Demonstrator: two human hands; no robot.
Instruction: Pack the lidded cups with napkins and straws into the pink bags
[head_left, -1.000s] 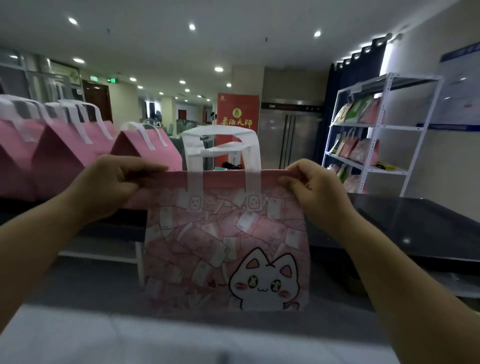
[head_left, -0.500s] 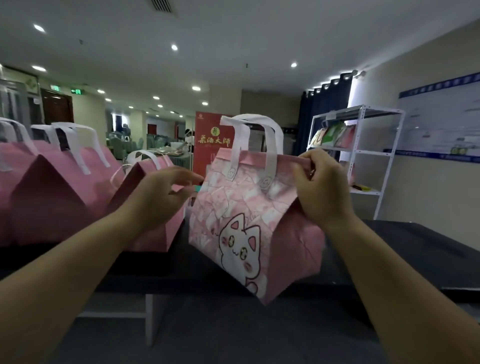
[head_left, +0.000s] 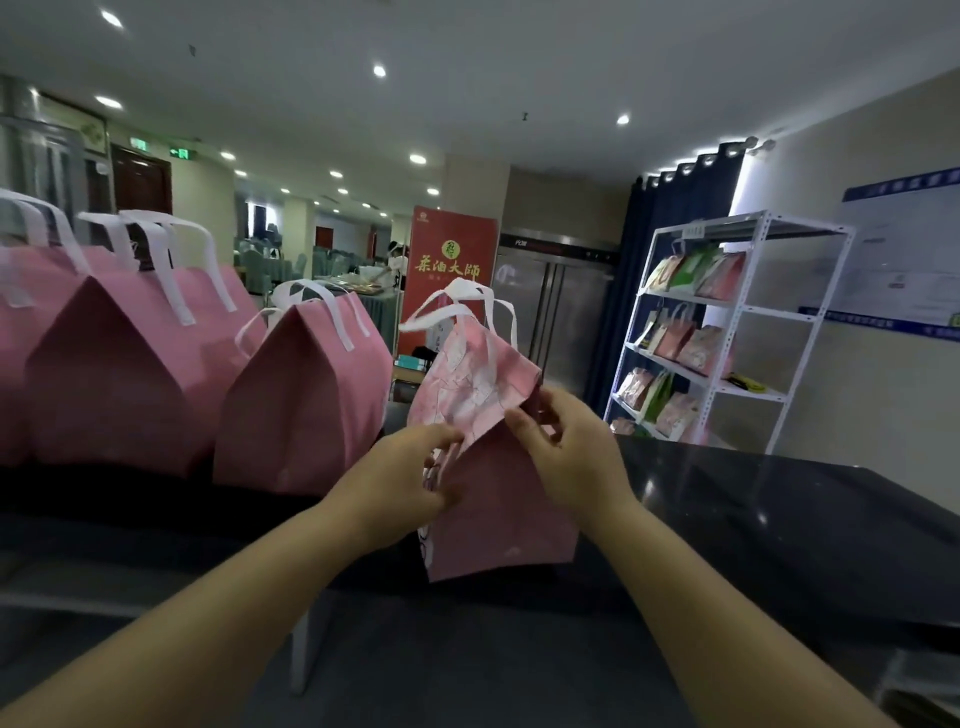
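One pink bag (head_left: 498, 509) pinched between left hand (head_left: 395, 483) and right hand (head_left: 576, 457), beside three bags (head_left: 36, 265) (head_left: 130, 374) (head_left: 301, 405).

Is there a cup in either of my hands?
No, the left hand and right hand both hold the pink bag; no cup shows.

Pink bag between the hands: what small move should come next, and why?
Probably pinch its side fold shut. The left hand and right hand hold the pink bag at its loose near top corner, while the neighbouring bags already stand closed in neat peaks.
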